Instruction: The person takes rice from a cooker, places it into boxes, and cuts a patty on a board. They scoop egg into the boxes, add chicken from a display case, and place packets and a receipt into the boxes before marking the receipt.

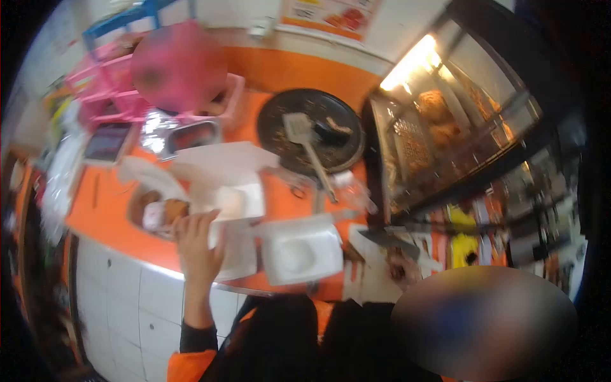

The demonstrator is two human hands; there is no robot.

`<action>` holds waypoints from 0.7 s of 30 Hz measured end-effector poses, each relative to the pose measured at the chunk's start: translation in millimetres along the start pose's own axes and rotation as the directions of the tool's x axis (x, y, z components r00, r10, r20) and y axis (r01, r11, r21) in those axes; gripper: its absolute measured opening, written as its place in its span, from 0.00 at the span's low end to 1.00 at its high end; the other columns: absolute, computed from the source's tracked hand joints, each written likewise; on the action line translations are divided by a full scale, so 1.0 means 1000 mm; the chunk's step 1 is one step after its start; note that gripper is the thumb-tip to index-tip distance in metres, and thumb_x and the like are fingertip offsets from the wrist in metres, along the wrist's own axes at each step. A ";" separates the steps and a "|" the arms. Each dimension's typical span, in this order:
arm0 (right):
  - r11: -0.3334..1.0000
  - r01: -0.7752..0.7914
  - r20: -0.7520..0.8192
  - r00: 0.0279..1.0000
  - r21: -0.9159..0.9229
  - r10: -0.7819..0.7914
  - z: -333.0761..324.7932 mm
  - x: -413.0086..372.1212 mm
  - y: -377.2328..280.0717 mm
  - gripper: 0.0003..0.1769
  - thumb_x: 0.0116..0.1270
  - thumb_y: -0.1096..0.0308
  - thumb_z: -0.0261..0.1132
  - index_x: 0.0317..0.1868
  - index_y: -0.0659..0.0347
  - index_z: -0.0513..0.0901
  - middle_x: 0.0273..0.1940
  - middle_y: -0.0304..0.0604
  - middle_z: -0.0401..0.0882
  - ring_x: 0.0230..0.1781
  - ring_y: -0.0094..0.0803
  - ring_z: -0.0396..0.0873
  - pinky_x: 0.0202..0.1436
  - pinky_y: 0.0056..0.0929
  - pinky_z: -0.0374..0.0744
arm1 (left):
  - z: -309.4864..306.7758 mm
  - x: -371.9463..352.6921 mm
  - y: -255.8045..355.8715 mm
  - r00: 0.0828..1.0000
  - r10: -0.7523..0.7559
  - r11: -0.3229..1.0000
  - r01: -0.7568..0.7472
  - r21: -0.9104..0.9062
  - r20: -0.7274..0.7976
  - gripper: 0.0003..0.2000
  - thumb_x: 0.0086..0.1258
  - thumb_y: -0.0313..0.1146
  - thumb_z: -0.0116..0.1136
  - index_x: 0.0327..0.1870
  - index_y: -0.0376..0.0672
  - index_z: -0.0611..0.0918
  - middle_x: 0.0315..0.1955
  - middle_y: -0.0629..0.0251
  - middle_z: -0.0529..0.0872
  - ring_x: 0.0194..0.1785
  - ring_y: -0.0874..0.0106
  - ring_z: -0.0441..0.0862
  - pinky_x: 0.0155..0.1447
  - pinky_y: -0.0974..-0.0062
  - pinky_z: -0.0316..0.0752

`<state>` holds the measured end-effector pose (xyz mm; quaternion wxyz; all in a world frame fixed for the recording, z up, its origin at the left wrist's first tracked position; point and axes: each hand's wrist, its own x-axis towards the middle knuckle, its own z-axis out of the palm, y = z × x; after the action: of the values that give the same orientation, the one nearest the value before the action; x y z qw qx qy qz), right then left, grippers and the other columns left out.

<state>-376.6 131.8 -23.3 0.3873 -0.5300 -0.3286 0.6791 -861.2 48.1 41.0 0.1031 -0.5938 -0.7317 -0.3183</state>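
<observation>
My left hand (198, 245) is over the seam between a paper box (133, 207) and an open white carton (238, 251), palm down. Its fingers look bent and somewhat spread, the thumb apart; motion blur softens them. Close to its fingertips lies a brown fried piece (175, 209) in the paper box, beside a small white-and-pink item (153, 215). A pale block, perhaps rice, (230, 202) rests in the white carton. Right of it, another open white box (328, 254) holds a rounded white mound (297, 256). My right hand does not show.
A round black pan (273, 137) with a spatula (307, 149) stands behind the boxes. Right of it is a lit glass display case (439, 121) with fried food. A broad blade (388, 242) lies near the cutting board (372, 274). Pink baskets (130, 105) fill the back left.
</observation>
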 end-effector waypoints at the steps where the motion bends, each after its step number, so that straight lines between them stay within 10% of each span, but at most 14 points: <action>1: 0.998 -0.017 -0.123 0.992 -0.054 0.010 0.019 -0.012 -0.016 0.19 0.59 0.65 0.70 0.48 0.60 0.76 0.31 0.35 0.77 0.22 0.23 0.71 0.30 0.21 0.72 | -0.004 -0.005 0.003 1.000 -0.005 1.000 0.005 0.024 0.003 0.11 0.63 0.32 0.61 0.46 0.43 0.81 0.44 0.63 0.81 0.53 0.61 0.74 0.67 0.58 0.56; 7: 0.945 0.250 0.084 0.968 -0.212 -0.237 0.109 -0.043 -0.094 0.22 0.58 0.68 0.66 0.54 0.62 0.77 0.31 0.39 0.74 0.25 0.25 0.75 0.26 0.21 0.71 | -0.007 -0.046 -0.003 0.999 0.038 0.999 -0.038 -0.003 -0.026 0.13 0.59 0.31 0.63 0.46 0.50 0.83 0.43 0.70 0.82 0.51 0.66 0.75 0.62 0.61 0.58; 13: 0.914 0.276 0.569 0.820 -0.299 -0.061 0.285 0.019 -0.140 0.24 0.57 0.73 0.68 0.55 0.63 0.74 0.32 0.37 0.75 0.26 0.21 0.74 0.25 0.21 0.70 | -0.007 -0.063 -0.004 0.999 0.026 0.998 -0.027 -0.064 -0.023 0.15 0.56 0.32 0.65 0.46 0.52 0.85 0.43 0.73 0.83 0.51 0.68 0.75 0.59 0.64 0.59; 17: 0.187 0.847 0.868 0.484 -0.497 0.111 0.366 0.153 -0.055 0.19 0.65 0.66 0.66 0.55 0.61 0.77 0.38 0.44 0.82 0.29 0.29 0.80 0.32 0.28 0.79 | -0.010 -0.064 -0.001 0.999 -0.026 0.995 0.023 -0.102 -0.027 0.15 0.56 0.32 0.65 0.46 0.53 0.86 0.44 0.76 0.84 0.52 0.69 0.75 0.59 0.66 0.58; 19: -0.154 0.684 0.646 0.727 -0.714 0.235 0.401 0.169 -0.035 0.19 0.68 0.62 0.62 0.55 0.62 0.77 0.40 0.47 0.83 0.30 0.33 0.82 0.34 0.30 0.80 | -0.009 -0.066 0.000 0.998 -0.050 0.993 0.046 -0.109 -0.036 0.14 0.56 0.32 0.65 0.46 0.53 0.86 0.44 0.77 0.84 0.52 0.70 0.75 0.59 0.66 0.58; 21: -0.086 0.566 0.531 0.808 -0.820 0.253 0.410 0.157 -0.036 0.19 0.69 0.60 0.60 0.55 0.62 0.78 0.40 0.49 0.83 0.31 0.35 0.82 0.36 0.31 0.81 | -0.010 -0.066 0.001 0.997 -0.066 0.992 0.061 -0.109 -0.039 0.14 0.56 0.32 0.65 0.45 0.53 0.86 0.44 0.77 0.84 0.52 0.71 0.75 0.60 0.67 0.58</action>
<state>-791.3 272.2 25.8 -0.1531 -0.3733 -0.8714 0.2792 -844.5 -10.6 14.9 0.0763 -0.5681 -0.7296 -0.3729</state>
